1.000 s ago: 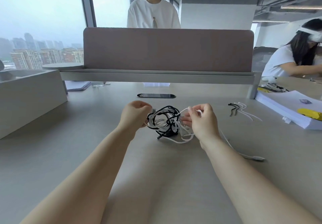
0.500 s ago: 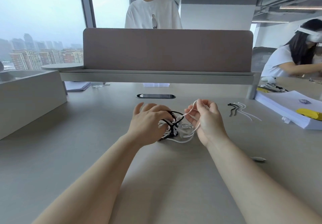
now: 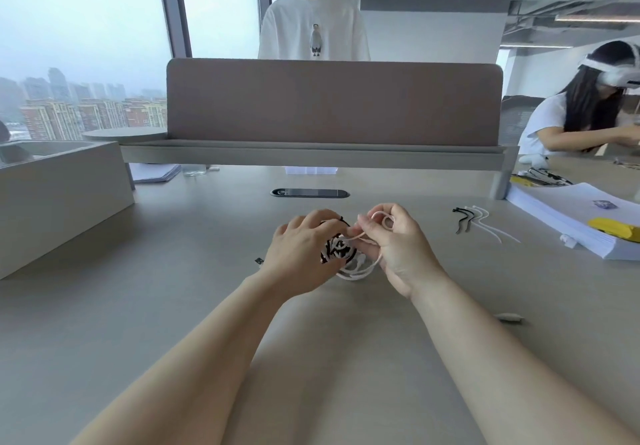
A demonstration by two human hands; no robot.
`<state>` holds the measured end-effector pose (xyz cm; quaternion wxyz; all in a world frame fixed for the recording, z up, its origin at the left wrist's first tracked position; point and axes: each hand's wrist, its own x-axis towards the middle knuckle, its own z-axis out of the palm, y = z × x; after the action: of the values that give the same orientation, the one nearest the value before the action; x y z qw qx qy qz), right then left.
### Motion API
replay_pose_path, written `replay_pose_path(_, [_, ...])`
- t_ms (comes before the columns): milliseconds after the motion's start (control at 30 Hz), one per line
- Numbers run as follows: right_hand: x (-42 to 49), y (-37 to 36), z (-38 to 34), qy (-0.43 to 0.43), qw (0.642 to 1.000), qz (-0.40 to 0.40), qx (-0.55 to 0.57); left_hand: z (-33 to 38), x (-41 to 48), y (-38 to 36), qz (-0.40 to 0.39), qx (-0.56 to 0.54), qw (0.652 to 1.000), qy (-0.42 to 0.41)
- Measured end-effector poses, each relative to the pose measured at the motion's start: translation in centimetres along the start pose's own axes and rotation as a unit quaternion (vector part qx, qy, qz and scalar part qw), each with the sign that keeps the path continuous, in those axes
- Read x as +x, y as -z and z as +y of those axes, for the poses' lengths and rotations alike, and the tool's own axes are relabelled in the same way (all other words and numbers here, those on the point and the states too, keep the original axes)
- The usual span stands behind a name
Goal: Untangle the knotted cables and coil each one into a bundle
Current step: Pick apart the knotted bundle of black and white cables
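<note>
gripping the tangle [image 3: 334, 252] on the desk [image 3: 166, 306] with curled left hand [image 3: 300, 254]; pinching a white cable [image 3: 355, 275] loop above it with right hand [image 3: 398, 250].

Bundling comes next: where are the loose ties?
Head view, right side: the loose ties lie on the desk between the right hand and the paper stack.

A bare left forearm [image 3: 194, 358] and right forearm [image 3: 502, 351], slim and smooth, run from the frame's lower edge to the bare left hand [image 3: 301, 257] and right hand [image 3: 398, 247] at centre. Nails short and plain.
</note>
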<state>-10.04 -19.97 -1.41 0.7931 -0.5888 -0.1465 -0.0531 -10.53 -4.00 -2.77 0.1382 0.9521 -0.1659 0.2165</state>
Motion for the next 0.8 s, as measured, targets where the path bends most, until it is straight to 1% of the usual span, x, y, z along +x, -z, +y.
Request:
replay_pose_path(67, [0.1,-0.1,-0.5,0.01,0.996,0.02,0.085,-0.1,0.0,-0.2,-0.006,0.013,1.0,0.019])
replay_pose_path(167, [0.9,1.0,-1.1,0.049,0.975,0.125,0.176,-0.9,0.0,-0.2,0.016,0.016,0.997,0.071])
replay_pose_path(233, [1.4,2.0,-1.0,0.066,0.957,0.189,0.211,-1.5,0.0,-0.2,0.022,0.032,0.994,0.106])
replay_pose_path(333, [1.6,2.6,-0.5,0.066,0.947,0.226,0.219,-1.6,0.0,-0.1,0.019,0.052,0.99,0.129])
replay_pose_path(400, [1.5,2.3,-0.4,0.058,0.954,0.218,0.199,-1.5,0.1,-0.1,0.025,0.056,0.991,0.122])
replay_pose_path(500, [1.3,1.7,-0.4,0.018,0.971,0.181,0.156,-1.8,0.0,-0.1,0.048,0.053,0.991,0.114])
replay_pose_path(533, [1.1,1.6,-0.3,0.002,0.979,0.167,0.116,-1.9,0.1,-0.1,0.065,0.048,0.99,0.114])
replay_pose_path(567, [1.0,1.5,-0.2,-0.011,0.987,0.153,0.05,-1.9,0.1,-0.1,0.091,0.04,0.988,0.115])
replay_pose_path(633, [0.6,1.0,0.3,-0.016,0.99,0.114,-0.078,-1.8,0.3,0.1,0.156,0.024,0.981,0.112])
replay_pose_path(700, [0.1,0.5,0.6,-0.009,0.989,0.074,-0.131,-1.4,0.4,0.5,0.193,-0.001,0.975,0.106])
replay_pose_path(800, [-0.3,-0.2,0.8,-0.003,0.984,0.033,-0.175,-0.5,0.5,1.0,0.169,-0.05,0.973,0.151])
